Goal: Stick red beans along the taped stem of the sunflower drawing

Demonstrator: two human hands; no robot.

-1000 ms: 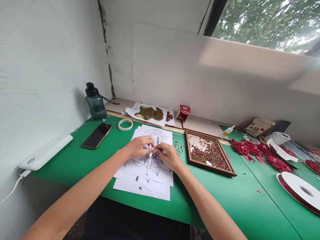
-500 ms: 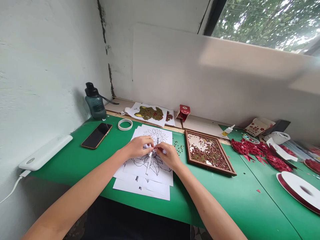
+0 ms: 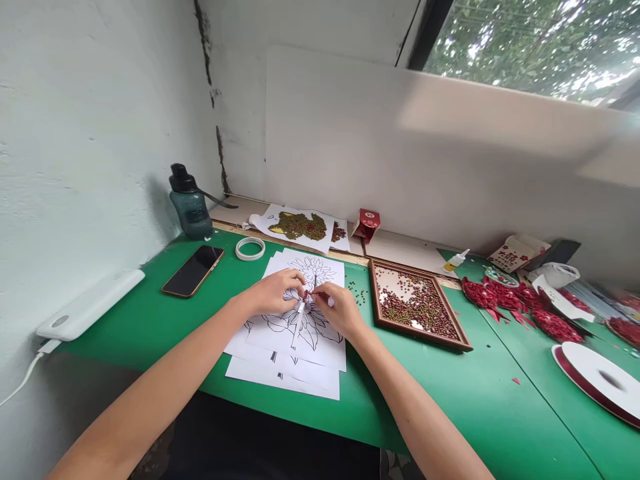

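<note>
My left hand (image 3: 280, 291) rests on a printed sunflower drawing (image 3: 307, 333), its curved fingers and thumb a little apart beside a small cluster of red beans (image 3: 307, 294) on the flower's centre. From the other side my right hand (image 3: 339, 308) reaches in, thumb and forefinger pinched together at the cluster. What sits in that pinch is too small to make out. Something small and white shows under the right palm. The drawing lies on top of several overlapping paper sheets (image 3: 285, 381).
Right of the papers lies a wooden framed tray (image 3: 420, 303) of red and green beans, with loose green beans (image 3: 357, 293) beside it. Around stand a glue bottle (image 3: 455, 261), tape roll (image 3: 250, 249), phone (image 3: 193, 271), water bottle (image 3: 191, 207) and ribbon spool (image 3: 600, 380).
My fingertips have moved slightly apart, and the red bean cluster between them shows more. The left fingers have drawn back a little to the left. Everything else stays in place.
</note>
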